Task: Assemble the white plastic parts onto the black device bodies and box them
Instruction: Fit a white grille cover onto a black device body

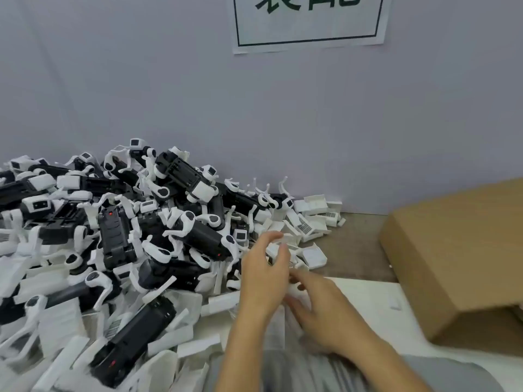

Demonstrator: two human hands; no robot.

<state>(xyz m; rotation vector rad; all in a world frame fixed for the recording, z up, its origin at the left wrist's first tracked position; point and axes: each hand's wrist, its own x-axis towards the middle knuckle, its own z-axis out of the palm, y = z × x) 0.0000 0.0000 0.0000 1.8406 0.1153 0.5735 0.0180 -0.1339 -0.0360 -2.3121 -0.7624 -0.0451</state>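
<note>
Between our hands, head view: left hand (263,278) and right hand (322,309) blurred around a white plastic part (294,292), grip unclear. Black device bodies (186,239) heaped left; box (452,250) right. Parts look light, stiff, thin-armed; hold by the body.

Heap at left, box at right, hands between.

A heap of devices (119,239) fills the left and lower left of the frame, against the wall (198,94). Loose plastic parts (308,222) lie right of the heap, at the wall's foot. A cardboard box (464,258) sits at right. A paper sign (308,21) hangs top centre. The left hand (263,281) and right hand (322,315) meet low in the middle, before the parts.
</note>
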